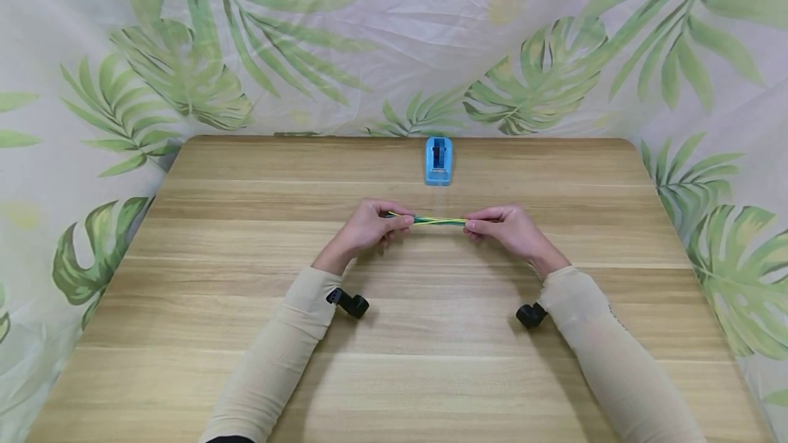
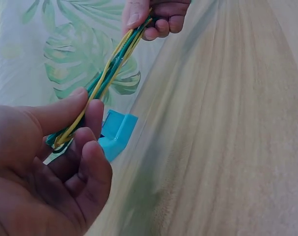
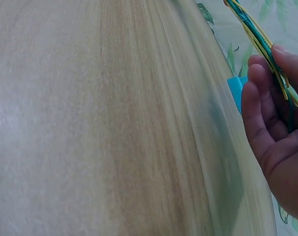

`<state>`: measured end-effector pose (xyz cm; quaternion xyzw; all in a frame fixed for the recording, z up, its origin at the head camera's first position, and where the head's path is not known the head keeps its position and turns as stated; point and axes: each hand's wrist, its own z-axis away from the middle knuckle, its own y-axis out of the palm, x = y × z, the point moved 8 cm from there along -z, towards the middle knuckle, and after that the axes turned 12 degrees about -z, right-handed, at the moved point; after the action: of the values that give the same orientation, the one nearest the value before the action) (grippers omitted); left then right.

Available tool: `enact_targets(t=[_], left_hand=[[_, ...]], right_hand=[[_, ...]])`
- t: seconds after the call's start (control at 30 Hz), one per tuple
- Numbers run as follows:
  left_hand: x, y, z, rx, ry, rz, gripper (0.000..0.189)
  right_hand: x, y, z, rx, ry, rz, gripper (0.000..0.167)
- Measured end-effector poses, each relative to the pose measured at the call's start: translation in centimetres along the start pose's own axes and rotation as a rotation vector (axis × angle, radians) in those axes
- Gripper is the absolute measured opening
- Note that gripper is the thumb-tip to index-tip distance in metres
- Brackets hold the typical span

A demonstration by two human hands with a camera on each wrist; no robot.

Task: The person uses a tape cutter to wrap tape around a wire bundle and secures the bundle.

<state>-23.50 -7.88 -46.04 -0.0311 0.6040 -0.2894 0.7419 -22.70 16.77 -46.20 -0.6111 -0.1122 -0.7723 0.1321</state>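
Observation:
A bundle of thin yellow and green bands [image 1: 438, 221] is stretched out lengthwise between the two hands, above the middle of the table. My left hand [image 1: 374, 223] pinches one end between thumb and fingers. The opposite end is pinched by my right hand [image 1: 506, 230] in the same way. Close up in the left wrist view, the bands [image 2: 108, 73] run side by side and overlap, with bent ends showing past the left thumb. The right wrist view shows strands of the bundle [image 3: 260, 39] trailing over the palm of the right hand [image 3: 281, 132].
A light blue tape dispenser [image 1: 438, 161] stands near the far edge of the wooden table [image 1: 431, 374], just beyond the hands. Behind the table hangs a leaf-patterned cloth [image 1: 406, 33]. Small black cameras [image 1: 349, 303] are strapped at both wrists.

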Motion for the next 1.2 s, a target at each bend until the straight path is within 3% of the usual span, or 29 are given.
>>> enact_targets(t=[0.13,0.27,0.4,0.63,0.83,1.03,1.2], left_hand=[[-0.2,-0.1,0.0,-0.028,0.021,-0.021,0.017],[-0.3,-0.2,0.0,-0.057,0.05,-0.03,0.016],[-0.4,-0.2,0.1,-0.074,0.076,-0.022,0.016],[-0.3,-0.4,0.3,-0.105,0.109,-0.005,0.018],[-0.3,-0.6,0.4,-0.135,0.135,-0.003,0.016],[-0.4,-0.5,0.4,-0.138,0.145,0.0,0.016],[-0.5,-0.5,0.3,-0.132,0.143,0.002,0.016]], right_hand=[[-0.1,-0.2,0.0,0.002,0.006,0.029,0.031],[-0.2,-0.2,0.0,0.027,0.006,-0.034,0.036],[-0.8,-0.4,-0.1,0.041,0.066,-0.187,0.048],[-2.6,0.0,0.2,0.081,0.262,-0.49,0.076],[-2.9,1.3,0.4,0.089,0.339,-0.674,0.051],[-2.7,1.9,0.4,0.053,0.346,-0.83,0.06],[-2.6,2.0,0.2,0.022,0.342,-0.869,0.025]])
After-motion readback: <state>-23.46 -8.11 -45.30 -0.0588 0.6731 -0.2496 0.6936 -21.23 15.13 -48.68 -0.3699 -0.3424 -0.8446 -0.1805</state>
